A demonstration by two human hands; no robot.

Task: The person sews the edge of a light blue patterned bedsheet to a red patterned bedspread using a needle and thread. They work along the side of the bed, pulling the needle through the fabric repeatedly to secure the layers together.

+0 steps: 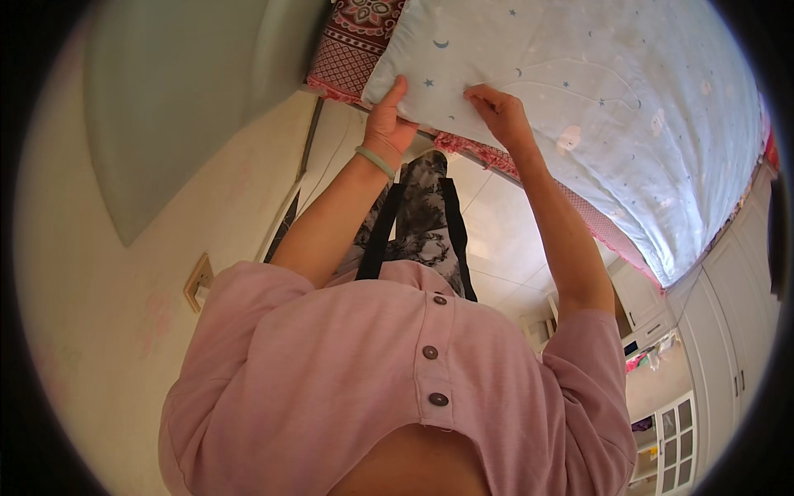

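A light blue quilt [539,43] printed with moons, stars and clouds lies spread over a bed. At its near left corner, my left hand [391,121], with a pale green bangle on the wrist, grips the edge, thumb on top and fingers largely hidden. To the right, my right hand [499,111] has its thumb and forefinger pinched together just above the fabric. A thin white thread [577,84] loops over the quilt from those fingertips; a needle between them is too small to make out.
A dark red patterned blanket [353,53] with pink fringe shows under the quilt. A wall with a socket [200,282] and a greenish panel [180,93] stand at left. Pale floor tiles [502,217] lie below the bed edge. White cabinets [719,310] line the right.
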